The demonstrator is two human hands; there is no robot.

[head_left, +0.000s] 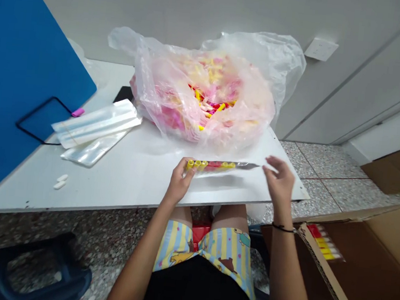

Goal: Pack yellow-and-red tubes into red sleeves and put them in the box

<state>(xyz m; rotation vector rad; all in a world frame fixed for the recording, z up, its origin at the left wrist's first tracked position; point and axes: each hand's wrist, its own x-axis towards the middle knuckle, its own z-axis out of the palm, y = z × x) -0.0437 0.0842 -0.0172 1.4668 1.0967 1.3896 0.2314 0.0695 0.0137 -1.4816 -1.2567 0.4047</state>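
My left hand [179, 180] is closed around the left end of a clear plastic packet [216, 166], thumb in front. Inside the packet lies a row of small yellow and red plastic tubes, with round yellow ends facing me on the left. The packet is held just above the white table near its front edge, its flat right end sticking out. Close to that end is my right hand [280, 179], fingers bent, with a gap between thumb and forefinger and nothing visible in them. Behind the packet stands a big translucent bag [258, 94] full of pink, red, yellow and white pieces.
Flat clear plastic sleeves [96, 126] lie on the left of the white table [140, 177], near two small white pieces [61, 182]. A blue panel [25, 57] borders the left. At lower right, an open cardboard box [368, 270] contains a filled packet [324, 242].
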